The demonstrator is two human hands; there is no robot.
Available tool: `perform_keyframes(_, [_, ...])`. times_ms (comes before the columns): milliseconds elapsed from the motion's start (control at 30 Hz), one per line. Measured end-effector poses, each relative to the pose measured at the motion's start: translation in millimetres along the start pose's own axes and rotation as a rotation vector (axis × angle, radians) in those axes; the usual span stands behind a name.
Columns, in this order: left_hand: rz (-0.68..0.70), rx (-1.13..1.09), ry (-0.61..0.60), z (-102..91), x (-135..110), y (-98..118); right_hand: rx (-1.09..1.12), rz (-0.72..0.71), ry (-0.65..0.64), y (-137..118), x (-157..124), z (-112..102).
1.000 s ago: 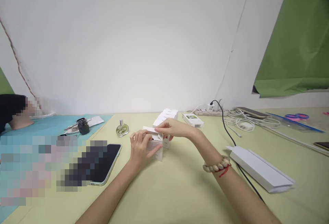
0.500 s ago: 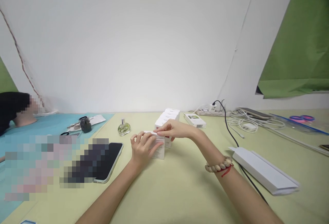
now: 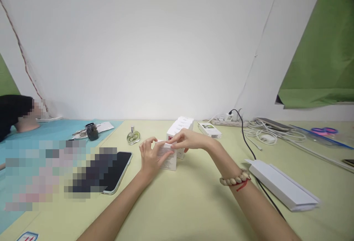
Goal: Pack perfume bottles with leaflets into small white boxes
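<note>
A small white carton stands on the pale green table in front of me. My left hand wraps round its left side, thumb and fingers closed on it. My right hand comes in from the right, a bead bracelet on the wrist, and pinches the carton's top flap between fingertips. Just behind the carton lies a row of similar white boxes. A small green glass perfume bottle stands to the left of them.
A black phone lies at the left. A dark jar and papers rest on a blue mat, where another person's arm shows. At the right are a stack of flat white cartons, a black cable, a power strip, white cables and scissors.
The carton's top flap, open a second ago, now lies down on the box. My right fingers moved onto the top edge, and my left fingers shifted up the side.
</note>
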State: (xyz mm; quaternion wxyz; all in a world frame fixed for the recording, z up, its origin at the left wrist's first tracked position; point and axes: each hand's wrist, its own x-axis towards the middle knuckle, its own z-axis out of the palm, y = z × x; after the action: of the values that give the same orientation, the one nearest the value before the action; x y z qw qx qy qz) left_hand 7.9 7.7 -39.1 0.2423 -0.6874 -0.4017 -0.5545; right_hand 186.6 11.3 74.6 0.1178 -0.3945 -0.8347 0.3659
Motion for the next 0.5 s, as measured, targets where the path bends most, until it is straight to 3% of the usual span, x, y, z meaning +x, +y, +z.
perform_keyframes(133, [-0.035,-0.090,-0.053,2.9,-3.6,-2.6,-0.047,-0.005,0.015,-1.6,0.3,1.7])
perform_keyframes(300, [-0.028,-0.159,-0.136,5.9,-8.8,-8.5,-0.173,-0.047,0.140,-0.3,4.6,5.7])
perform_keyframes(500, [-0.022,-0.240,-0.181,4.2,-6.3,-10.4,-0.141,-0.011,0.073,-4.1,2.5,8.0])
